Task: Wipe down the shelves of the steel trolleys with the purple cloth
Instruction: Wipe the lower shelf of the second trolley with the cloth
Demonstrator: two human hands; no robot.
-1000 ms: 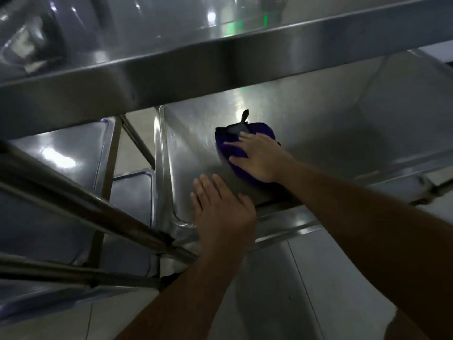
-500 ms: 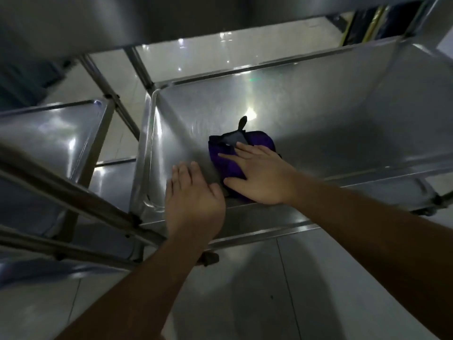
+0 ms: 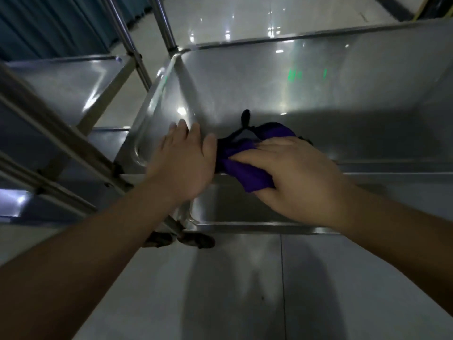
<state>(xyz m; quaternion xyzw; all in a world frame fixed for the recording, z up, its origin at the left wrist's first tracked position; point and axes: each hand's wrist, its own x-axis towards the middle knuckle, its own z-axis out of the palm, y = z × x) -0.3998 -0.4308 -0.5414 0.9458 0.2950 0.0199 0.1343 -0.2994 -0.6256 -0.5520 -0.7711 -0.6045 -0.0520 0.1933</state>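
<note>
The purple cloth point(image 3: 241, 165) is bunched at the front edge of a steel trolley shelf point(image 3: 318, 94), a shallow tray with raised walls. My right hand point(image 3: 294, 175) grips the cloth, fingers over its top and thumb under its near end. A dark tag of the cloth sticks up behind it. My left hand point(image 3: 182, 158) lies flat with straight fingers on the shelf near its front left corner, just left of the cloth and touching its edge. A lower shelf point(image 3: 232, 212) shows beneath the front rim.
A second steel trolley point(image 3: 63, 79) stands close on the left, its slanted bars point(image 3: 49, 123) crossing near my left forearm. Upright posts point(image 3: 164, 23) rise at the shelf's back left corner. Castor wheels point(image 3: 196, 241) sit on the pale tiled floor point(image 3: 220, 290) below.
My right hand has drawn the cloth back to the front edge and closed on it, where it lay flat before. My left hand moved up beside the cloth. The upper shelf has left the view.
</note>
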